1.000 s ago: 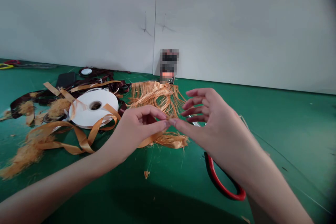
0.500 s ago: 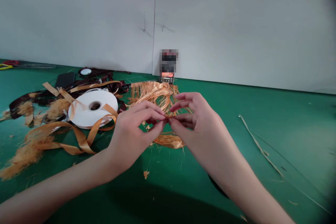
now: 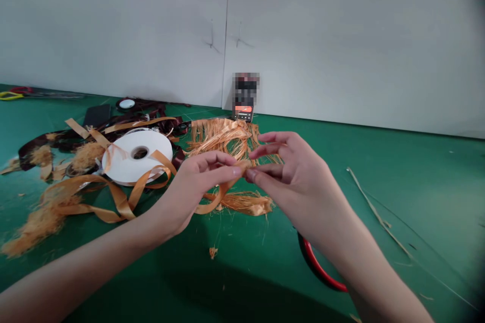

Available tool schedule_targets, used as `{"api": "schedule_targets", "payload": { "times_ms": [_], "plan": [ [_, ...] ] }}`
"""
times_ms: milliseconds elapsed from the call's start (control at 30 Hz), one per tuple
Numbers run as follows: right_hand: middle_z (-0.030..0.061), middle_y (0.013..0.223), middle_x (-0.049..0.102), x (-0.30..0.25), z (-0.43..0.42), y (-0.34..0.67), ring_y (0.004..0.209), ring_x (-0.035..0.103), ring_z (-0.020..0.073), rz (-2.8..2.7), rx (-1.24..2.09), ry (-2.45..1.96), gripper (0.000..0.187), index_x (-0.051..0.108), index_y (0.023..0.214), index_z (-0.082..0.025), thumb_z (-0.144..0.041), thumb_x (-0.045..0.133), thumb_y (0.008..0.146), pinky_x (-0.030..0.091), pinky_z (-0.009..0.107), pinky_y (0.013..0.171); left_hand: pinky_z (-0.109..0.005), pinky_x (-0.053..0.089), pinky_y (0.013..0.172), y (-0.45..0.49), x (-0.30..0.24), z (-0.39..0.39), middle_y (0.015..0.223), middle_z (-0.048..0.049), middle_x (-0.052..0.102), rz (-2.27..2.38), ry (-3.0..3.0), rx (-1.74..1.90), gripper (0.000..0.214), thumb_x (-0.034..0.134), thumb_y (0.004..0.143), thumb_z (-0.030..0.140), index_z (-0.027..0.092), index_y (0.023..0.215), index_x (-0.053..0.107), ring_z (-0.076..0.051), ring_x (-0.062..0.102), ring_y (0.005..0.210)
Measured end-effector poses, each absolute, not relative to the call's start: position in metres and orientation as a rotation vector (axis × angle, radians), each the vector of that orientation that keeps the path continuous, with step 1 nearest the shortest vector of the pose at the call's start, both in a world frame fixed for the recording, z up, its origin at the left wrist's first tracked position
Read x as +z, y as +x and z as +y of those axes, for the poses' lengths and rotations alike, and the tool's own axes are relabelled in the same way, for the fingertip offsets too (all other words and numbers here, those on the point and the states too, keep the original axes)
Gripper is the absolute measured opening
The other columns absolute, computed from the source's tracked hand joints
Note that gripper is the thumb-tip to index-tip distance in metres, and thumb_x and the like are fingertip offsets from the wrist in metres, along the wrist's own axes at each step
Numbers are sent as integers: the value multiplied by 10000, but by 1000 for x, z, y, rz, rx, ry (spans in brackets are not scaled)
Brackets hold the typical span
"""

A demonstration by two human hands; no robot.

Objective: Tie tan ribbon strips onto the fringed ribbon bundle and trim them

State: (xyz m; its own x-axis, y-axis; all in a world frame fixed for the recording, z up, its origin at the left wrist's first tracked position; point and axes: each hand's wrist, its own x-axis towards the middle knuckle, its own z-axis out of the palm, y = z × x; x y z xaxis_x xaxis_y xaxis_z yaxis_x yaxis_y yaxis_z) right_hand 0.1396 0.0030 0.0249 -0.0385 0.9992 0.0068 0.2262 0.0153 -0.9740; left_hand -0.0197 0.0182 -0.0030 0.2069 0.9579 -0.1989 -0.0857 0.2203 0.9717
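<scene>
An orange-gold satin ribbon (image 3: 222, 193) is pinched between both hands at the middle of the view. My left hand (image 3: 202, 186) has its thumb and fingers closed on it. Opposite, the thumb and forefinger of my right hand (image 3: 293, 169) press on the ribbon's end, the other fingers curled above. A loop of the ribbon hangs below my left hand. Behind the hands lies a fringed piece of frayed ribbon (image 3: 215, 133), and just below them a bundle of loose orange threads (image 3: 252, 204). A white ribbon spool (image 3: 119, 161) lies left of my left hand.
A red and black curved handle (image 3: 320, 270) shows partly beneath my right forearm. A phone (image 3: 245, 103) leans on the white wall (image 3: 341, 35). Dark ribbon (image 3: 36, 149), fluffy thread scraps (image 3: 32, 232) and yellow-and-red-handled scissors (image 3: 17, 93) lie left on the green table (image 3: 265, 272). A thin cord (image 3: 373, 207) lies right.
My left hand has turned and shifted slightly, so more of the ribbon shows between the hands and looping below. The right hand has moved slightly right, and the red handle has come into view.
</scene>
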Motion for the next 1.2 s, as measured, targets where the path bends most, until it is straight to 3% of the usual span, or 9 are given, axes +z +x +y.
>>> {"api": "schedule_targets", "payload": {
  "times_ms": [133, 333, 467, 533, 667, 833, 1000, 1200],
  "plan": [
    [25, 992, 590, 22, 4, 138, 743, 714, 152, -1448, 1125, -1339, 349, 468, 1056, -213, -70, 624, 779, 555, 254, 582, -185, 437, 683, -20, -6, 20, 818, 30, 653, 1025, 1164, 944, 87, 754, 774, 307, 231, 799, 720, -101, 561, 793],
    [24, 981, 601, 23, 6, 138, 693, 711, 135, -1474, 1084, -1391, 340, 486, 1034, -208, -26, 624, 782, 581, 273, 624, -143, 418, 624, -24, -7, 24, 643, 47, 571, 1015, 1147, 988, 263, 677, 854, 391, 203, 673, 704, -61, 485, 639],
    [35, 940, 663, 27, 9, 144, 728, 718, 139, -1471, 1078, -1415, 293, 519, 1012, -190, -25, 631, 796, 603, 274, 684, -118, 457, 668, -27, -7, 24, 793, 43, 671, 1001, 1135, 964, 68, 747, 805, 304, 237, 817, 746, -54, 578, 748],
    [38, 874, 700, 28, 11, 148, 787, 723, 145, -1493, 1090, -1406, 239, 556, 980, -175, -20, 620, 809, 606, 264, 743, -122, 486, 706, -27, -6, 23, 856, 41, 696, 1024, 1142, 982, 134, 788, 761, 257, 246, 887, 743, -65, 616, 808],
    [38, 822, 739, 32, 15, 158, 797, 726, 139, -1534, 1105, -1401, 180, 613, 907, -172, -15, 596, 819, 605, 270, 787, -134, 528, 698, -24, -2, 22, 794, 30, 717, 1087, 1202, 986, 218, 818, 711, 198, 217, 911, 732, -81, 656, 774],
    [48, 829, 759, 36, 21, 169, 799, 730, 174, -1622, 1176, -1468, 113, 661, 913, -180, -171, 671, 801, 593, 315, 771, -141, 558, 706, -23, 0, 22, 811, 16, 752, 1096, 1239, 928, 194, 809, 707, 189, 213, 886, 740, -96, 700, 774],
    [38, 838, 758, 38, 21, 174, 774, 690, 186, -1839, 1206, -1520, 265, 731, 903, -234, -466, 672, 788, 530, 296, 634, -134, 569, 721, -23, 0, 20, 808, 26, 766, 1068, 1221, 904, 168, 784, 719, 157, 218, 869, 736, -97, 720, 795],
    [4, 733, 721, 35, 20, 169, 692, 620, 130, -1837, 1325, -1491, 194, 743, 754, -229, -416, 696, 777, 463, 249, 603, -101, 544, 619, -23, 0, 18, 797, 46, 756, 1033, 1280, 880, 178, 774, 739, 166, 230, 897, 721, -68, 691, 719]
  ]
}}
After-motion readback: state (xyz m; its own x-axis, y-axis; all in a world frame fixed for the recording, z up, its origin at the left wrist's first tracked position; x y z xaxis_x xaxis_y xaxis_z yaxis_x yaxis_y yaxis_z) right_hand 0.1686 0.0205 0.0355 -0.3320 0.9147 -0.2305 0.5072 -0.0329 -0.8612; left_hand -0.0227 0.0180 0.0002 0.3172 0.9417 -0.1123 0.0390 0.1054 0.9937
